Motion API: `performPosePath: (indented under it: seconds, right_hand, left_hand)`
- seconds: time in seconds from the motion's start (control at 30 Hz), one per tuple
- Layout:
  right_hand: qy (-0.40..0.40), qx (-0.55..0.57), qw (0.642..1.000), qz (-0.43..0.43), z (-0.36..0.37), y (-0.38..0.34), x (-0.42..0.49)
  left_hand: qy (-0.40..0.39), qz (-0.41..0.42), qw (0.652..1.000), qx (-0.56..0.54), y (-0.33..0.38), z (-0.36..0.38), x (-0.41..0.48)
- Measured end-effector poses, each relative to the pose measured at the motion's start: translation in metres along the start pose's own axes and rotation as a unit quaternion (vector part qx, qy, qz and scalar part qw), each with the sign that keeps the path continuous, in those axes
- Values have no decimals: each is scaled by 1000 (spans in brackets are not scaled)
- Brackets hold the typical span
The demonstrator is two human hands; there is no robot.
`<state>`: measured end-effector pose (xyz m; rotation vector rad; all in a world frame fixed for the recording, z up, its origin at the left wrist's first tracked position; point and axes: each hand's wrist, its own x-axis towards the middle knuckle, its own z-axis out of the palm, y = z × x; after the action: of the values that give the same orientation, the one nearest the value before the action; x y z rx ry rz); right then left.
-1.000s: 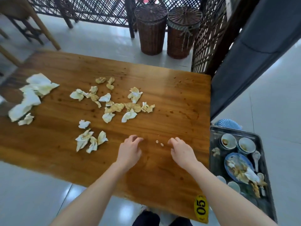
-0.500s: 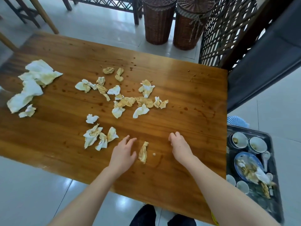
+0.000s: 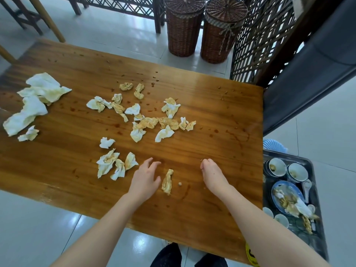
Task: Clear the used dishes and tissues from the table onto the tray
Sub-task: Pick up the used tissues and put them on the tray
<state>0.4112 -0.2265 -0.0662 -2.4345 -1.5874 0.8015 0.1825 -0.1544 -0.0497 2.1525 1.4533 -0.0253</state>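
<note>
- Counter (image 3: 212, 105): wood, sauce-stained, no dishes left on it. The left end is cut off, so more may sit out of frame.
- Tray (image 3: 289, 154): just right of the counter, lower down, support not visible. Holds bowls (image 3: 277, 166), a blue plate (image 3: 283, 191) and a spoon. It is crowded, so loose tissues could slide off.
- Big tissue pile (image 3: 38, 97): far left, well apart from the tray. Light paper, a sweep could push it over the edge.
- Middle tissues (image 3: 146, 122): many scraps, some could drop in 1 grab.
- Left hand (image 3: 143, 180): fingers spread, empty, just beside the twisted tissue (image 3: 167, 182).
- Right hand (image 3: 213, 176): fingers curled down onto the counter; cannot tell if it pinches anything.
- Crumb (image 3: 180, 184): tiny, easy to miss.
</note>
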Motion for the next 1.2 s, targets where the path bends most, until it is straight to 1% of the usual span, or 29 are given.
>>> performPosePath:
  seconds: [0.13,0.27,0.43,0.57,0.7,0.8,0.87,0.93,1.03,1.2]
  right_hand:
    - [-7,3,1000,-7,-8,1,-4]
    - [18,-5,1000,-23,-15,5,-8]
    - [49,-1,999,-20,-30,25,-24]
    - [73,16,997,-9,-46,54,-40]
    - [83,31,996,25,-62,93,-57]
    - [88,44,994,46,-73,124,-68]
    - [91,51,993,49,-79,141,-73]
    - [93,56,993,52,-85,153,-75]
    - [97,63,992,58,-90,163,-73]
    - [91,63,993,48,-87,159,-66]
  left_hand:
    - [-1,6,1000,-1,7,1,-2]
    - [-3,8,1000,-1,15,2,-5]
    - [-5,17,1000,2,36,9,-5]
    - [-34,33,999,12,72,23,0]
    - [-50,63,996,38,116,44,5]
    - [-61,85,994,32,151,61,9]
    - [-62,100,992,37,172,70,11]
    - [-41,106,993,41,187,77,12]
    - [8,72,996,56,193,77,11]
    - [54,-49,992,101,150,61,2]
